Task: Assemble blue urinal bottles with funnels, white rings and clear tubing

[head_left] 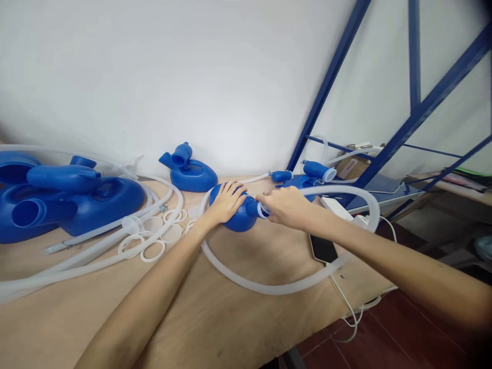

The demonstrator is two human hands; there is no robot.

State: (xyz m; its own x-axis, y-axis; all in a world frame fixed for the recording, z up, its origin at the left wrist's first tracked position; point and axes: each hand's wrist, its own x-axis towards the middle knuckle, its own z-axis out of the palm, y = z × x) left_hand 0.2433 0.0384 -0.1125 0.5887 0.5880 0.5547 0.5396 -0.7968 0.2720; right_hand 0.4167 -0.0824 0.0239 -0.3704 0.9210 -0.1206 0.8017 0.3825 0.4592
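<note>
A blue plastic urinal bottle (240, 221) lies on the wooden table in front of me, its neck pointing right. My left hand (229, 201) presses over the body from above, fingers curved around it. At the mouth, my right hand (282, 206) is closed around a white cap (263, 210), partly hidden by the fingers. The cap sits against the neck; how far it is on I cannot tell. A translucent tube (277, 289) loops around the bottle and passes under my right forearm and behind the hand. Several white rings (152, 250) lie left of my left wrist.
More blue bottles (103, 205) and coiled tubes (96, 264) crowd the left side. One bottle (194, 177) stands by the wall, others (317, 170) at right. A phone (323, 249) with a white cable lies near the right edge. A blue metal frame (330, 82) rises behind.
</note>
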